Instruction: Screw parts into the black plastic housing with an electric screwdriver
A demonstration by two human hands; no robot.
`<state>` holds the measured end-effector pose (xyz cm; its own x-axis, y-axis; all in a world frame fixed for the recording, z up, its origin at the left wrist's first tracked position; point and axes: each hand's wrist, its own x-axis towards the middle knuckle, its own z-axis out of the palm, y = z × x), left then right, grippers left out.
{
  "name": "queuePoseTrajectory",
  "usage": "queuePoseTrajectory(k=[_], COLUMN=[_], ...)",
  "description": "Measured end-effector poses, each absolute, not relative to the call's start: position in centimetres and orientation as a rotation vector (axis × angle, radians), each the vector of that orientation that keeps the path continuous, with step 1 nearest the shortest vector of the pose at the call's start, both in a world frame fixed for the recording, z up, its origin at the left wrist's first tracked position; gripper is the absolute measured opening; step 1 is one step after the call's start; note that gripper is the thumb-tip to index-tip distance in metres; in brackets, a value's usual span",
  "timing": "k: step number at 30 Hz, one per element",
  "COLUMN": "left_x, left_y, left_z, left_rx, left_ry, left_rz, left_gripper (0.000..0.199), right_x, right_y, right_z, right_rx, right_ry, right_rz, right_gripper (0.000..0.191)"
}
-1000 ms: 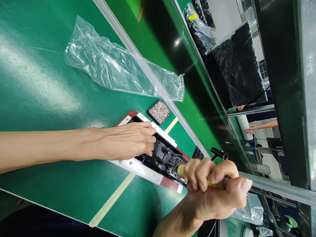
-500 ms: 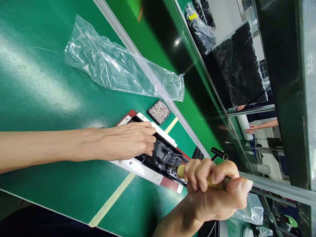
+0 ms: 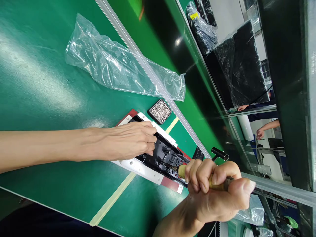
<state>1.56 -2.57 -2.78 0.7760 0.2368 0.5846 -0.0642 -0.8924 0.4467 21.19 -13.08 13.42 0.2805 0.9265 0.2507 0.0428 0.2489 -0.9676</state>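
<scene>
A screwdriver [image 3: 182, 171] with a worn yellow handle is wrapped in my right hand [image 3: 217, 194], its thin shaft reaching down into a long black plastic housing [image 3: 159, 153]. Small mechanical parts and posts sit inside that housing; the tool's tip is hard to make out among them. The housing lies in a white and dark red fixture [image 3: 144, 169]. Over its left part rests my left hand [image 3: 135, 140], fingers curled down and together, fingertips hidden. Just beyond the fixture is a small black tray [image 3: 160, 112] full of tiny silvery pieces, likely screws.
A crumpled clear plastic bag [image 3: 111, 62] lies on the green table [image 3: 44, 108], partly under a clear rail [image 3: 148, 70]. Yellow tape [image 3: 112, 199] crosses the surface. A black tubular handle [image 3: 219, 154] stands right of the fixture. Beyond the partition, another person's hand [image 3: 261, 132] shows.
My hands and the screwdriver keep nearly the same pose; the view has shifted very slightly. Beyond the partition, the other person's hand has drawn back from a white roll.
</scene>
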Motion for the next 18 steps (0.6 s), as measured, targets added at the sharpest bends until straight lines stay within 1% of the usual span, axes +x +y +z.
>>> queuePoseTrajectory(k=[11,18], left_x=[1.64,1.68], left_y=[-2.65,-2.72], left_z=[-3.17,-2.84], left_rx=[2.459,2.463], left_ry=[0.132,0.116], left_rz=[0.889,0.924], left_gripper=[0.017,0.021], right_x=[21.07,21.14], right_y=[-13.09,-13.16], right_z=[13.48,13.52], right_rx=[-1.152,-1.176], right_ry=[-1.118,-1.112], right_rz=[0.805,0.802], right_gripper=[0.059,0.058])
